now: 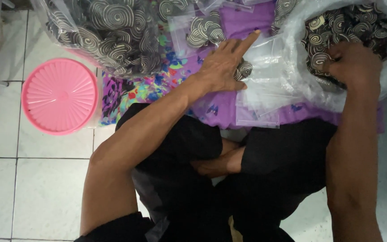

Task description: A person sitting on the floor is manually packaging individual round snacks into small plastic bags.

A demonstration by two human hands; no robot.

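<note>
My left hand [224, 63] lies palm down on a stack of small clear plastic bags [265, 96], with the index finger stretched out and a few swirl-patterned dark-and-cream snacks [244, 69] under its fingers. My right hand [354, 62] reaches into a big clear plastic sack [301, 27] at the upper right, fingers curled among the swirl snacks [337, 27] inside; what it grips is hidden. A small filled bag of the same snacks [204, 30] lies just beyond my left hand.
Another large clear sack of swirl snacks [108, 33] stands at the upper left. A round pink ribbed lid [60, 95] sits on the white tiled floor [36, 179]. A purple patterned cloth [247, 22] covers the floor under the bags. My crossed legs in black fill the foreground.
</note>
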